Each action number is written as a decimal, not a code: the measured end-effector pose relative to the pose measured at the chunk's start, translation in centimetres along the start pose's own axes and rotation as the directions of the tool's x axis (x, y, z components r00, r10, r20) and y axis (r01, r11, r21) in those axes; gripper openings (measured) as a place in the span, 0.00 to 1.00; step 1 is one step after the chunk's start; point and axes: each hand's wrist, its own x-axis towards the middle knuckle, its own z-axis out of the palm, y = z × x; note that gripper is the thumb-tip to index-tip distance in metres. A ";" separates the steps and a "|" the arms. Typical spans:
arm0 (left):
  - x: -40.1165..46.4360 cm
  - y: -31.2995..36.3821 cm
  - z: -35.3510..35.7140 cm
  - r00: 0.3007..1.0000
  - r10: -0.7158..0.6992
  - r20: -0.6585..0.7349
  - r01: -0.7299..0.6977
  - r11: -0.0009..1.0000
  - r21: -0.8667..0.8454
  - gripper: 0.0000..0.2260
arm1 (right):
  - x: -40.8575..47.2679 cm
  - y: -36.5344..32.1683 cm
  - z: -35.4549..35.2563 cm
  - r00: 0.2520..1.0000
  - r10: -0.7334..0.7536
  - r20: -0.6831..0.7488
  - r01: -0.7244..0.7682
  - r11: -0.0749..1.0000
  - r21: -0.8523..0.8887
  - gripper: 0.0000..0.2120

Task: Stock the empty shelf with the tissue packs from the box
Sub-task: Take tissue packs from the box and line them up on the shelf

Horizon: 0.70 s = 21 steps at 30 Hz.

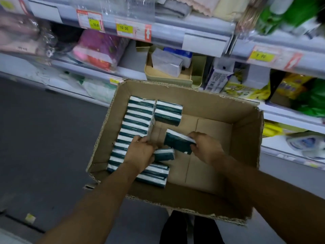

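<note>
Store shelving (175, 35), stocked with packaged goods, stands behind an open cardboard box (246, 138). A row of green-and-white tissue packs (135, 124) lines the box's left wall (two more at the far end). Left hand (140, 152): fingers curled round one tissue pack (164, 154) low in the box. Right hand (205, 147): fingers gripping a raised, tilted pack (177, 142).

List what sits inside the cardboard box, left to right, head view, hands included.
Long row of dark green and white tissue packs → left hand → small green and white pack it grips → dark green tissue pack held by the right hand → bare brown cardboard box floor.
</note>
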 end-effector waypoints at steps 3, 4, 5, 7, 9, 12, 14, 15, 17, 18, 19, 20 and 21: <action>-1.0 0.4 -3.2 0.986 -0.156 -0.063 0.138 0.963 -0.232 0.16 | -2.9 0.2 -4.1 0.992 0.051 -0.114 -0.047 0.998 0.031 0.16; -1.2 0.7 -4.5 0.976 -0.196 -0.092 0.159 0.939 -0.305 0.15 | -3.9 0.2 -5.5 0.986 0.070 -0.155 -0.063 0.997 0.045 0.16; -1.5 1.0 -6.0 0.969 -0.221 -0.107 0.167 0.913 -0.373 0.13 | -5.0 0.3 -7.0 0.977 0.094 -0.192 -0.085 0.995 0.058 0.16; -1.9 1.8 -9.3 0.960 -0.242 -0.140 0.140 0.848 -0.511 0.11 | -7.3 0.3 -9.9 0.954 0.138 -0.264 -0.120 0.989 0.083 0.17; -2.2 2.7 -12.5 0.953 -0.278 -0.118 0.134 0.740 -0.659 0.12 | -9.6 0.4 -12.6 0.928 0.168 -0.332 -0.140 0.984 0.106 0.16; -1.7 4.2 -17.5 0.945 -0.297 -0.134 0.103 0.662 -0.743 0.09 | -13.2 0.5 -16.9 0.886 0.223 -0.406 -0.161 0.970 0.181 0.15; -1.0 5.6 -20.8 0.943 -0.278 -0.184 0.034 0.630 -0.776 0.08 | -15.4 1.0 -19.5 0.861 0.226 -0.456 -0.131 0.964 0.232 0.15; -0.8 6.5 -22.5 0.940 -0.267 -0.213 -0.010 0.602 -0.799 0.09 | -16.5 1.4 -20.8 0.848 0.221 -0.481 -0.109 0.962 0.249 0.15; -0.3 8.2 -25.7 0.928 -0.246 -0.280 -0.095 0.570 -0.816 0.10 | -18.5 2.3 -23.4 0.823 0.214 -0.526 -0.070 0.957 0.280 0.15; 0.1 9.0 -27.2 0.918 -0.234 -0.319 -0.133 0.578 -0.805 0.10 | -19.4 2.9 -24.6 0.809 0.215 -0.546 -0.057 0.955 0.292 0.15; 0.6 9.9 -28.5 0.913 -0.223 -0.341 -0.156 0.581 -0.798 0.09 | -20.5 3.5 -25.9 0.794 0.219 -0.567 -0.045 0.952 0.303 0.15; 1.1 10.8 -29.8 0.909 -0.211 -0.359 -0.181 0.575 -0.798 0.08 | -21.6 4.2 -27.2 0.776 0.222 -0.591 -0.032 0.949 0.315 0.15; 1.6 11.7 -31.1 0.907 -0.201 -0.370 -0.201 0.565 -0.800 0.07 | -22.7 5.1 -28.5 0.757 0.222 -0.615 -0.016 0.947 0.321 0.14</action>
